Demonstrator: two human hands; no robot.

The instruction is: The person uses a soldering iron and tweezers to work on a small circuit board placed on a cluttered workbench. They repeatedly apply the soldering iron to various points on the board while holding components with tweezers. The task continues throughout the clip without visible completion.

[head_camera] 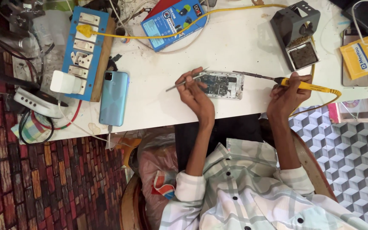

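Opened phone point(221, 84) lies near the front edge of the white table point(243, 38), board exposed. Left hand point(194, 91) is closed on tweezers point(184, 81) at the board; right hand point(287, 91) is wrapped round a yellow soldering iron point(277, 80), tip just beside the phone. Risk judged: a slip could scorch neighbouring parts or bridge pads. Iron stand point(297, 30), blue phone point(113, 98) and switchboard point(84, 47) lie apart; the yellow cable point(171, 30) could snag

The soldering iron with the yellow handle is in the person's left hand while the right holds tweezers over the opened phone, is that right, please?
Not quite: the head view shows the soldering iron in the right hand, and the left hand holds the tweezers over the opened phone.
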